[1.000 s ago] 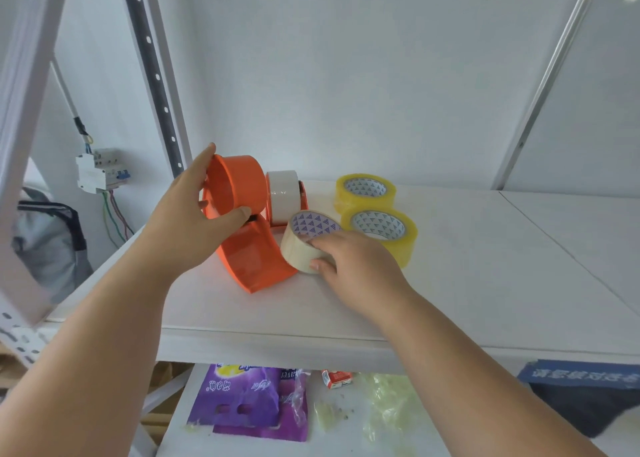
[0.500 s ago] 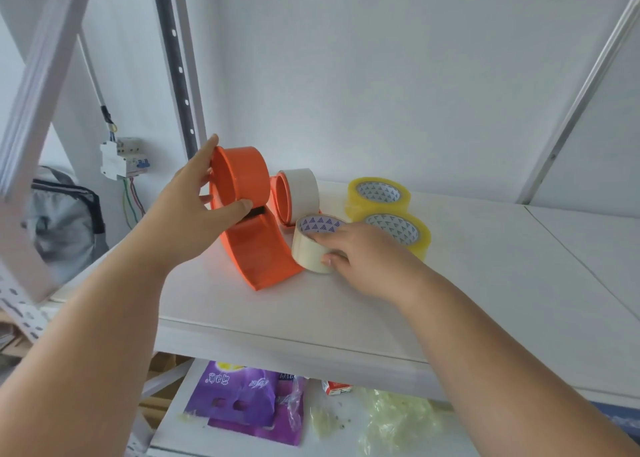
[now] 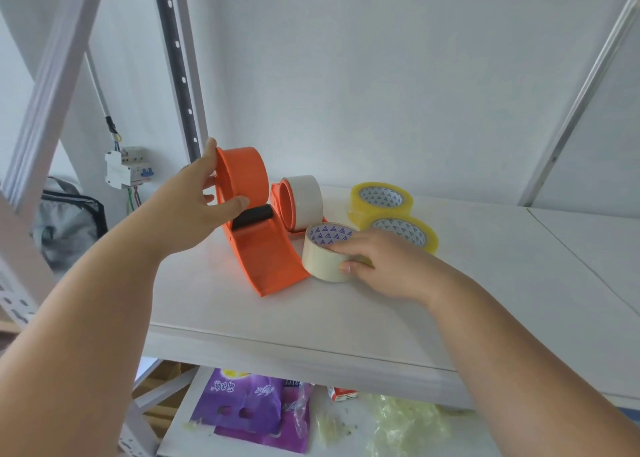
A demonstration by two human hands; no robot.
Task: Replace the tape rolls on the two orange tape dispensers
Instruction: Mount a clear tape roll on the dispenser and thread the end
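Note:
My left hand [image 3: 197, 203] grips the round drum of an orange tape dispenser [image 3: 256, 228] that stands on the white shelf [image 3: 415, 311], with no roll on its drum. A second orange dispenser [image 3: 284, 204] behind it carries a pale roll [image 3: 306, 197]. My right hand [image 3: 377, 262] grips a cream tape roll [image 3: 323, 253] lying flat on the shelf against the front dispenser's base. Two yellow tape rolls [image 3: 381, 198] [image 3: 405, 233] lie flat farther back, right of the dispensers.
A grey slotted upright [image 3: 176, 68] rises behind the dispensers and a slanted white post [image 3: 575, 100] at the right. A breaker box [image 3: 124, 167] hangs on the left wall. Purple packets [image 3: 252, 411] and crumpled clear tape [image 3: 401, 422] lie on the lower shelf.
The view has shifted, so everything sits a little lower and to the right. Both hands keep the same hold on the dispenser and the cream roll.

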